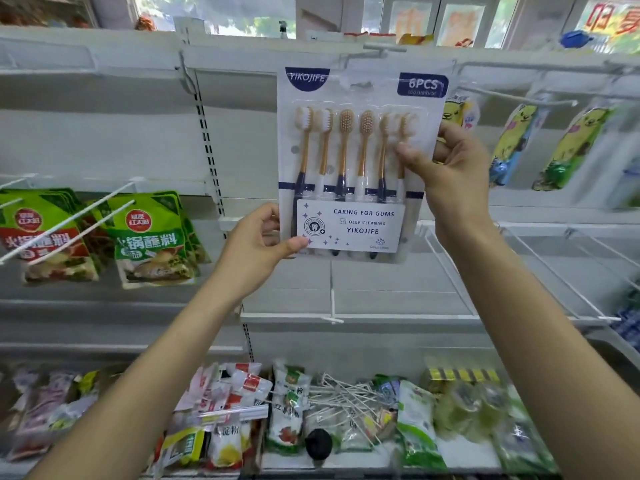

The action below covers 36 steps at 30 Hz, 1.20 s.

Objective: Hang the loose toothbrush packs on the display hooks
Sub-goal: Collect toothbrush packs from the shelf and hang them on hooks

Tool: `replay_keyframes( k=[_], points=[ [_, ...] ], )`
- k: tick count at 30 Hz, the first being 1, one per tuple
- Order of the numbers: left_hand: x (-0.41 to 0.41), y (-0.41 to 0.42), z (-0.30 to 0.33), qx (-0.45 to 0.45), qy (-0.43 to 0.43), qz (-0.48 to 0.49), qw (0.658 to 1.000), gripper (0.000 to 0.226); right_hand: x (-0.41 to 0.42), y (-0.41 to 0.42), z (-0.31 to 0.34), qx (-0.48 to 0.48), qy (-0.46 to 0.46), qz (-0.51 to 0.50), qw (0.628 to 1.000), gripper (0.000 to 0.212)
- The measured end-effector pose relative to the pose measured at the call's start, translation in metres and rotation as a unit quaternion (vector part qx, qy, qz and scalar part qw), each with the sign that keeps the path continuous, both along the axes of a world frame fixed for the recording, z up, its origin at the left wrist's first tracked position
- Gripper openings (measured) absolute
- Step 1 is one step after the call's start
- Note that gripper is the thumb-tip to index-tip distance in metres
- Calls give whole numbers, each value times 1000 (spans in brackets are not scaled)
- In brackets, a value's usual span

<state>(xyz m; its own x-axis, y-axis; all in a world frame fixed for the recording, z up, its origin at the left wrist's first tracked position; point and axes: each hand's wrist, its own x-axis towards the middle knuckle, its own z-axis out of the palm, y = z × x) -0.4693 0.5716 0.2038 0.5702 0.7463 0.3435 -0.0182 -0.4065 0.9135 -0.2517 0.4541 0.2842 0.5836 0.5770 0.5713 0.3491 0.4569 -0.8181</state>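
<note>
Head view: a toothbrush pack point(360, 161) is held upright at frame centre, before the white shelving. Its lower left corner is pinched by the left hand point(256, 244); its right edge is gripped by the right hand point(450, 174). A display hook point(384, 48) is seen just above the pack.

White shop shelving point(104, 140), bright windows point(214, 12) above

a flat toothbrush pack point(360, 157) stood upright before the white shelving, held up in the air. it was white with navy corners, printed "yikojife" and "6pcs", and showed six gold-handled brushes side by side, heads up, above a label reading "caring for gums".
</note>
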Motion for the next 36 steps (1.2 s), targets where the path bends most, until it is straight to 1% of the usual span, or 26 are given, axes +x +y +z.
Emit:
replay_keyframes(
  k=[9,16,19,23,27,33,36],
  points=[
    [30,33,-5,16,8,23,1000,26,35,45,-2,-18,2,9,1000,35],
    [55,70,-3,33,26,66,997,31,57,87,-2,-23,24,31,999,25],
    [72,87,-5,15,23,67,997,30,66,105,-3,-34,18,17,999,23],
    [88,106,-7,28,42,78,996,30,79,124,-3,-65,18,-8,998,33],
    [97,118,-10,18,45,74,996,28,88,138,-6,-87,11,-32,996,30],
    [102,125,-14,30,53,90,994,29,89,144,-11,-106,-21,-73,991,35],
    [102,124,-13,37,55,89,994,30,88,143,-11,-117,-37,-85,989,41]
  ],
)
